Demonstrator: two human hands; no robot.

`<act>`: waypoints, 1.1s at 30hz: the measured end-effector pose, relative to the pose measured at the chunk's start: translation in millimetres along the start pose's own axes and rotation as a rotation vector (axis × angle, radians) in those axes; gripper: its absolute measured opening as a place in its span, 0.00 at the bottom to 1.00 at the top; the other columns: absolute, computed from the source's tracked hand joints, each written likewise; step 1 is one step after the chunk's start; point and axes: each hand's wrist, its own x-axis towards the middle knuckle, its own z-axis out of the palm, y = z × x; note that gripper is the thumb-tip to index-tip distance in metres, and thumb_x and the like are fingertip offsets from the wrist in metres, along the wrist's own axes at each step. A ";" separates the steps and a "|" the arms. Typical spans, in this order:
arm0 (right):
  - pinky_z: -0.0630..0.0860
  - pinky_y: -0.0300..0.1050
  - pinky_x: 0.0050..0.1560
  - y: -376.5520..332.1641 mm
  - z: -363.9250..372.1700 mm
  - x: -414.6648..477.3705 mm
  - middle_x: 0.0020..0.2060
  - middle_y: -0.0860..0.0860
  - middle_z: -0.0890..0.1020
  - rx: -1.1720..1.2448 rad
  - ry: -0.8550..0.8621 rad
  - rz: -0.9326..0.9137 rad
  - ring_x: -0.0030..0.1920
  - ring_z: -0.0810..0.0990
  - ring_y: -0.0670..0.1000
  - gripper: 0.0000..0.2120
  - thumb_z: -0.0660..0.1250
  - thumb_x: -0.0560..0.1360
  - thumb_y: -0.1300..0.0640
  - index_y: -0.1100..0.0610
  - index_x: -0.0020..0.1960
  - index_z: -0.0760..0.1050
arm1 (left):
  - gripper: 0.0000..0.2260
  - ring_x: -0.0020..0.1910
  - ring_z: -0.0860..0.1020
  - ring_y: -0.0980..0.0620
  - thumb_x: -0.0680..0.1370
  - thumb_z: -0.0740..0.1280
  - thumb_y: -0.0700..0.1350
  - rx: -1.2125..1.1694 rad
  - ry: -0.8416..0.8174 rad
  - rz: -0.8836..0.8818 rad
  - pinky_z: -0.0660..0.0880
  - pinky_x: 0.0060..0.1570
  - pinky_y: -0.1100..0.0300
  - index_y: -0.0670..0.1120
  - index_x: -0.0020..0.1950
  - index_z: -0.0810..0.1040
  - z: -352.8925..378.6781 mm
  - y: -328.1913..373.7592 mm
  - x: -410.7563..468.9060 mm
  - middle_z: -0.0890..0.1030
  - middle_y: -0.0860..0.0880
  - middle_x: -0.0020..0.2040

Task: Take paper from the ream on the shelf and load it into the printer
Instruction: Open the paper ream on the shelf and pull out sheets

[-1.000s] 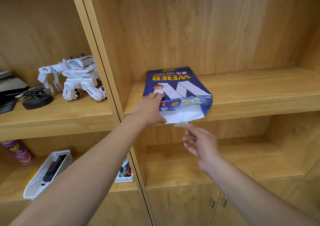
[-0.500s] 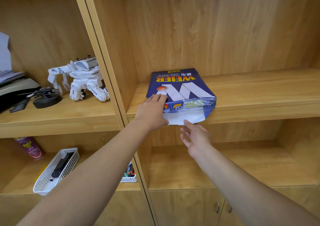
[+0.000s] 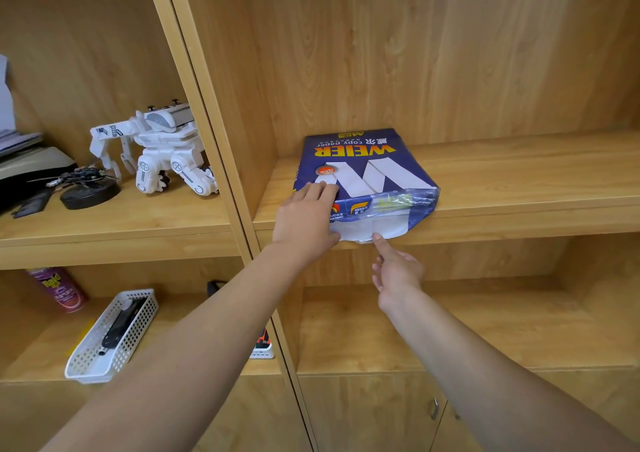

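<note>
Your left hand (image 3: 304, 219) lies flat and open on the near left corner of the ream (image 3: 363, 178), palm down, pinning the blue wrapper without gripping it. Your right hand (image 3: 398, 271) reaches up from below with the fingers loosely open; its index fingertip touches the white sheets (image 3: 367, 228) that show at the torn front end of the wrapper, and it grips nothing. The ream sits at the left end of the shelf (image 3: 519, 188), its open end overhanging the front edge slightly, close to the upright divider (image 3: 221, 161). To do this step well, keep the left palm pressing down so the pack does not slide forward, then pinch a modest stack between right thumb and fingers rather than teasing out single sheets. Draw it straight toward you, level with the shelf, so the edges stay square and the loose wrapper flap does not crease the top sheet. The likely fault is dragging the whole pack off the edge. In the neighbouring bay stand a white toy robot (image 3: 159, 154) and, below it, a mesh basket (image 3: 110, 337). The printer is not in view.
</note>
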 end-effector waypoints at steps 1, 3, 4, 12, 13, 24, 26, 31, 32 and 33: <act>0.73 0.44 0.41 -0.1 -1.3 -0.3 0.33 0.49 0.77 -0.014 -0.003 -0.008 0.31 0.73 0.48 0.18 0.79 0.66 0.49 0.55 0.38 0.71 | 0.32 0.68 0.71 0.48 0.71 0.73 0.54 -0.002 0.003 0.001 0.74 0.56 0.56 0.51 0.72 0.65 0.2 0.2 -0.2 0.72 0.51 0.69; 0.72 0.42 0.38 -0.2 -3.6 -0.7 0.31 0.49 0.77 -0.036 -0.010 -0.033 0.30 0.72 0.48 0.18 0.79 0.67 0.49 0.55 0.38 0.71 | 0.33 0.70 0.70 0.48 0.72 0.73 0.54 -0.012 -0.006 0.002 0.74 0.58 0.55 0.51 0.73 0.64 -0.4 0.1 -0.1 0.72 0.51 0.70; 0.72 0.41 0.36 0.0 -4.7 -1.4 0.31 0.49 0.77 -0.049 -0.019 -0.053 0.30 0.72 0.47 0.17 0.78 0.67 0.50 0.56 0.38 0.71 | 0.33 0.71 0.70 0.48 0.72 0.73 0.54 -0.020 -0.019 0.004 0.73 0.59 0.55 0.51 0.73 0.64 -1.2 -0.7 0.2 0.71 0.51 0.71; 0.71 0.43 0.38 4.8 -32.8 -10.7 0.28 0.52 0.74 -0.130 -0.113 -0.298 0.31 0.72 0.49 0.16 0.75 0.71 0.54 0.57 0.34 0.70 | 0.40 0.78 0.61 0.50 0.71 0.72 0.56 -0.132 -0.174 0.023 0.69 0.67 0.53 0.53 0.80 0.58 -10.3 -10.7 1.8 0.64 0.52 0.78; 0.70 0.42 0.37 1.3 -38.3 -12.0 0.28 0.52 0.74 -0.137 -0.125 -0.349 0.31 0.71 0.50 0.16 0.75 0.72 0.55 0.57 0.34 0.70 | 0.39 0.78 0.61 0.50 0.71 0.72 0.55 -0.180 -0.185 0.024 0.69 0.66 0.53 0.53 0.79 0.59 -12.0 -12.1 2.1 0.64 0.53 0.78; 0.71 0.44 0.49 -69.6 -78.6 8.1 0.37 0.48 0.79 -0.629 -0.268 -1.079 0.44 0.76 0.49 0.07 0.76 0.70 0.58 0.54 0.36 0.79 | 0.30 0.71 0.67 0.46 0.72 0.72 0.45 -0.380 0.163 0.009 0.60 0.73 0.47 0.48 0.73 0.70 -5.3 -7.7 -19.0 0.73 0.48 0.71; 0.68 0.46 0.54 -77.6 -79.2 16.8 0.42 0.48 0.80 -0.844 -0.281 -1.284 0.51 0.74 0.53 0.04 0.77 0.69 0.55 0.53 0.39 0.83 | 0.29 0.70 0.69 0.47 0.72 0.72 0.45 -0.373 0.245 0.001 0.62 0.70 0.51 0.49 0.72 0.71 -1.1 -5.1 -24.5 0.74 0.49 0.69; 0.63 0.53 0.58 -88.0 -73.2 36.6 0.51 0.56 0.79 -1.178 -0.232 -1.695 0.59 0.69 0.57 0.15 0.69 0.69 0.47 0.54 0.50 0.84 | 0.26 0.67 0.71 0.49 0.73 0.74 0.46 -0.361 0.344 -0.071 0.65 0.66 0.51 0.50 0.71 0.73 3.8 0.9 -34.6 0.75 0.49 0.67; 0.64 0.54 0.58 -89.7 -70.9 37.4 0.51 0.57 0.78 -1.208 -0.212 -1.721 0.59 0.69 0.58 0.16 0.69 0.68 0.48 0.54 0.53 0.83 | 0.26 0.67 0.70 0.49 0.73 0.74 0.46 -0.361 0.347 -0.085 0.65 0.66 0.52 0.51 0.71 0.73 4.2 1.9 -35.5 0.75 0.50 0.67; 0.64 0.55 0.58 -91.4 -68.2 37.2 0.51 0.58 0.78 -1.222 -0.183 -1.738 0.59 0.69 0.59 0.17 0.71 0.68 0.49 0.54 0.55 0.82 | 0.26 0.67 0.70 0.50 0.74 0.73 0.46 -0.359 0.349 -0.093 0.65 0.66 0.53 0.51 0.71 0.73 4.8 2.7 -35.6 0.75 0.50 0.67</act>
